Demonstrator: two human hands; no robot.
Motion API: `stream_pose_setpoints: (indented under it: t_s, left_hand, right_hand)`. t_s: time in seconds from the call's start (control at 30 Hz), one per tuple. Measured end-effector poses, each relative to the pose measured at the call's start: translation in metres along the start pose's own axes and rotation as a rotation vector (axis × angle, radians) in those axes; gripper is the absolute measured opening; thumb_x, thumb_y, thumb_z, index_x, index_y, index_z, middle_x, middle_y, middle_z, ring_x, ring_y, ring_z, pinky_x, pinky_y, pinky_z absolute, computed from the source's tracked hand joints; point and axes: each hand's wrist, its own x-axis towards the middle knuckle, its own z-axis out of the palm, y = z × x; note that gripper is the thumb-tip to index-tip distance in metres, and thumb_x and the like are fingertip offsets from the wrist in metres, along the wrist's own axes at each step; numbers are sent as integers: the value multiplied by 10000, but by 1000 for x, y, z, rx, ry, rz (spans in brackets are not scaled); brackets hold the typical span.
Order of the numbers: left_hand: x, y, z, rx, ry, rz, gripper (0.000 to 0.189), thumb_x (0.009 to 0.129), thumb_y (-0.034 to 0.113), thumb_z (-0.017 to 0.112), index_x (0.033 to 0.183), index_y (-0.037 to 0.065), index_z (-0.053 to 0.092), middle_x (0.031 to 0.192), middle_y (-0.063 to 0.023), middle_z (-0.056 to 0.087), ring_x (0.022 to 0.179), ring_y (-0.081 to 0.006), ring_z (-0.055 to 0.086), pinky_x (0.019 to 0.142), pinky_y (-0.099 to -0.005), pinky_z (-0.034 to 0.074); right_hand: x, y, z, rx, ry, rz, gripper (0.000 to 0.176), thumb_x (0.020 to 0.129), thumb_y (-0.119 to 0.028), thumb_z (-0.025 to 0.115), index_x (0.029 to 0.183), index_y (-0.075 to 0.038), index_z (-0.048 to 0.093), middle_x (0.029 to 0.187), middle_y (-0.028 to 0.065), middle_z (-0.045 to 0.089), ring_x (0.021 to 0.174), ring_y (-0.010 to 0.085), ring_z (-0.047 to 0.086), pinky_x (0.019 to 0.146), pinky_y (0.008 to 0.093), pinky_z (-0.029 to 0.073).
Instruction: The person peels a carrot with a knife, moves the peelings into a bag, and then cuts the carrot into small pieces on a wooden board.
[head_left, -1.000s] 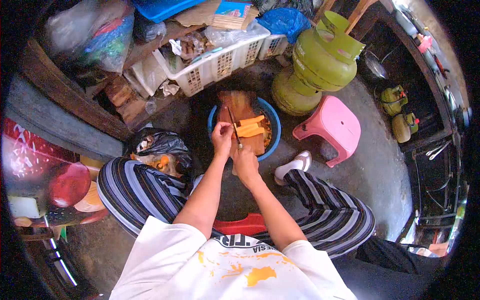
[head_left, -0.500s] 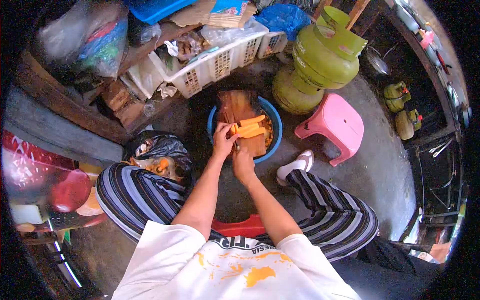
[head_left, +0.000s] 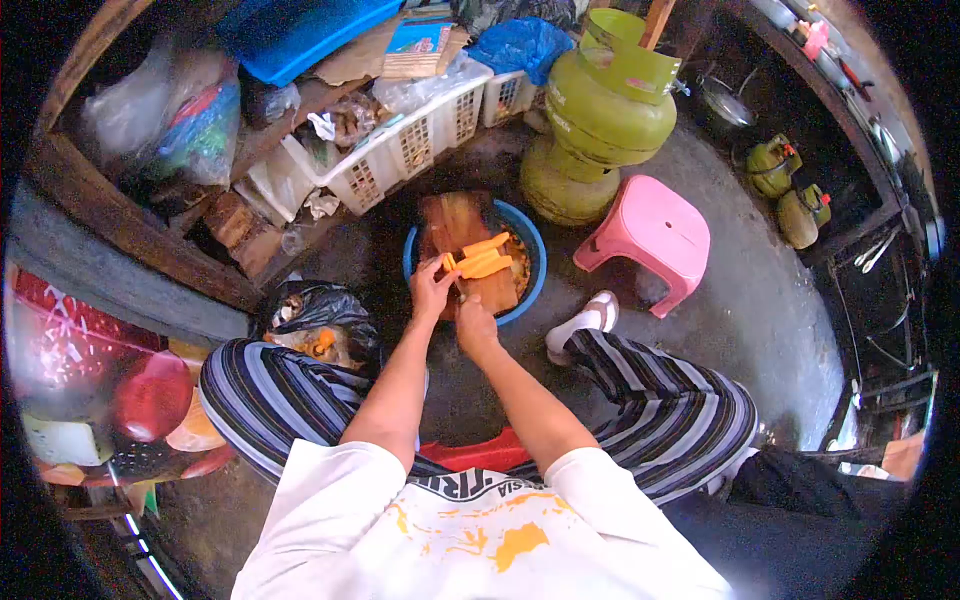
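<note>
A wooden board [head_left: 458,222] lies across a blue basin [head_left: 540,262] on the floor between my knees. On the board are long orange pieces [head_left: 485,264] of some vegetable or fruit. My left hand [head_left: 430,285] has its fingers pinched on the near left end of these pieces. Close beside it, my right hand [head_left: 475,322] is closed round a small handle at the board's near edge; a blade cannot be made out. Small cut orange bits [head_left: 520,262] show inside the basin, right of the board.
A pink stool [head_left: 655,225] and green gas cylinders [head_left: 610,110] stand to the right and beyond. White crates [head_left: 400,150] line the back. Left of the basin sits a black plastic bag [head_left: 325,310] with orange scraps. My striped trouser legs flank the work.
The whole view has shifted slightly, so the basin and stool appear further left. Both hands remain at the board, my left still on the orange pieces and my right still closed round the handle.
</note>
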Motion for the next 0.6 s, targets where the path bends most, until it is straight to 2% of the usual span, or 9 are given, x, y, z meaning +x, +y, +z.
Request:
stream_pose_setpoints:
  t_s: [0.1,0.17,0.23,0.27,0.37,0.4,0.43,0.5,0.6]
  left_hand:
    - [19,11,-12,-127,0,-162,382,677,146,742,998,-15,614,893,-137,627,816,-200,599,753,-300,464]
    - [43,22,-25,-145,70,-120,361,683,146,735,979,-22,612,830,-119,629,725,-170,592,684,-281,463]
    - [64,55,-45,-91,58,-126,313,694,144,728,936,-20,616,801,-109,627,695,-181,588,670,-278,461]
    - [73,58,-55,23,-57,-178,310,674,163,748,893,-19,623,838,-139,637,735,-232,619,678,-309,477]
    - [73,47,-50,407,-499,-375,324,641,221,765,866,12,662,796,-142,659,713,-252,642,666,-336,496]
    - [64,42,-35,537,-532,-411,308,607,251,777,790,26,673,754,-158,654,697,-281,643,667,-365,504]
    - [58,55,-27,615,-711,-393,334,609,255,772,826,25,665,852,-198,643,781,-293,637,704,-374,504]
    - [36,60,4,748,-795,-262,385,631,229,751,913,-4,634,941,-236,614,883,-317,612,739,-389,497]
    - [2,37,39,546,-686,-272,208,690,93,601,867,-11,638,937,-232,615,882,-349,610,774,-404,500]
  right_hand:
    - [5,-2,2,31,-3,83,333,898,-249,435,1016,61,438,808,235,621,781,378,624,675,431,517]
    - [3,0,4,71,18,80,267,880,-199,450,984,37,518,822,257,614,781,388,623,678,449,517]
    - [13,13,5,79,62,-100,311,857,-230,492,1015,38,482,795,263,609,754,393,618,667,455,512]
    - [16,22,4,83,83,-185,343,846,-246,513,1031,38,465,782,266,607,740,396,615,662,458,509]
    - [29,51,-11,167,123,-220,377,825,-285,538,1009,39,483,752,280,594,709,413,599,645,474,495]
    - [27,53,-30,202,156,-164,337,840,-286,521,891,47,524,711,267,593,697,418,594,618,468,493]
    - [19,48,-62,235,193,-109,358,856,-287,503,772,55,566,671,253,591,685,424,590,591,462,492]
    - [12,53,-104,230,207,-14,376,846,-302,516,809,71,549,717,293,583,736,441,586,637,492,481]
    - [9,68,-128,284,303,20,379,842,-306,537,817,72,535,705,292,581,718,437,587,614,487,475]
